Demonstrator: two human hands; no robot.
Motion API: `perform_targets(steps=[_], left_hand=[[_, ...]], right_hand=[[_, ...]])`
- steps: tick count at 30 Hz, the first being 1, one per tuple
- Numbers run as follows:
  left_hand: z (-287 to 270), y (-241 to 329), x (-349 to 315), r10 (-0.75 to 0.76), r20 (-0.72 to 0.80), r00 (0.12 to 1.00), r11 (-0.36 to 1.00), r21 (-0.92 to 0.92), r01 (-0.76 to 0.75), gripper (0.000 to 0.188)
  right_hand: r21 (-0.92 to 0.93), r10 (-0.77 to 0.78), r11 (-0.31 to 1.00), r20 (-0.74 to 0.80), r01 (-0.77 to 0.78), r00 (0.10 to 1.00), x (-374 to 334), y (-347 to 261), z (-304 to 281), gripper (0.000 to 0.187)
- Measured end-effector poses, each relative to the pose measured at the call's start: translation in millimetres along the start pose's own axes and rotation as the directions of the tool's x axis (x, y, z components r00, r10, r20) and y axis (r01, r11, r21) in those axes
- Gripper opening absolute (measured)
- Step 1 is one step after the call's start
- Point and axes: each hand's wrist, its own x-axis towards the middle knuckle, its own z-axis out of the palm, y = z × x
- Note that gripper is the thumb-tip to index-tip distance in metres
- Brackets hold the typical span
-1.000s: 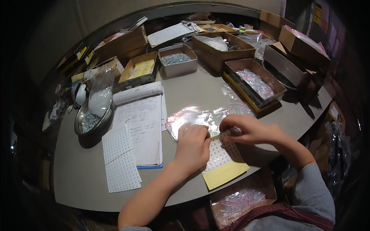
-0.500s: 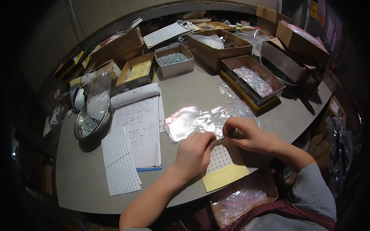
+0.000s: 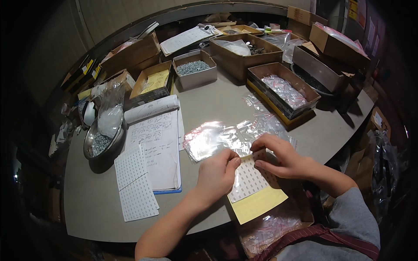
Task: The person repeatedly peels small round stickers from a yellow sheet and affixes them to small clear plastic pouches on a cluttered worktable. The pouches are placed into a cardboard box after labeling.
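Observation:
My left hand (image 3: 214, 174) is closed, pinching the top left corner of a white sticker sheet (image 3: 249, 180) printed with rows of small dark marks. My right hand (image 3: 285, 160) grips the same sheet at its upper right, thumb on the near face and fingers bent over the top edge. Below the printed part, a plain yellow strip (image 3: 260, 205) of the sheet hangs past the table's near edge. Just beyond my hands lies a pile of clear zip bags (image 3: 213, 138), shining in the light. Fingertips partly cover the sheet's top edge.
More printed sheets (image 3: 136, 185) overlap a notepad (image 3: 159, 148) at left, beside a metal bowl (image 3: 101, 143) of screws. Farther back stand a white box (image 3: 198, 77) of small metal parts and a carton (image 3: 278, 71) with filled bags. Another box (image 3: 270, 232) of bags sits below the table edge.
The sheet has tilted, and its yellow end has swung downward and a little right, showing more of its face. My right fingers have shifted along its top edge. The left hand has barely moved.

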Motion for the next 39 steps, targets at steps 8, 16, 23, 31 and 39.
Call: perform_targets(steps=[8,16,23,31,39], left_hand=[[-1.8,3.9,0.7,-0.067,0.105,0.992,0.992,-0.096,0.077,0.023],[10.2,-11.6,-2.6,-0.012,0.175,0.984,0.956,-0.286,0.062,0.026],[10.0,-8.3,-4.3,-0.153,0.275,0.949,0.92,-0.312,0.238,0.026],[10.5,-10.8,-6.5,-0.128,0.325,0.937,0.923,-0.308,0.233,0.03],[4.1,-3.7,-1.6,-0.208,0.403,0.891,0.92,-0.229,0.318,0.026]], right_hand=[[0.293,0.263,0.915,0.082,-0.276,0.961,-19.6,5.7,-1.8,0.036],[0.289,0.212,0.931,0.077,-0.225,0.974,-27.1,0.0,5.1,0.03],[-0.176,-0.072,0.981,0.079,0.085,0.994,-28.5,5.5,5.5,0.023],[-0.327,-0.245,0.902,0.149,0.281,0.958,-16.4,3.1,4.2,0.018],[-0.221,-0.135,0.961,0.152,0.167,0.979,-16.1,5.7,1.4,0.016]])
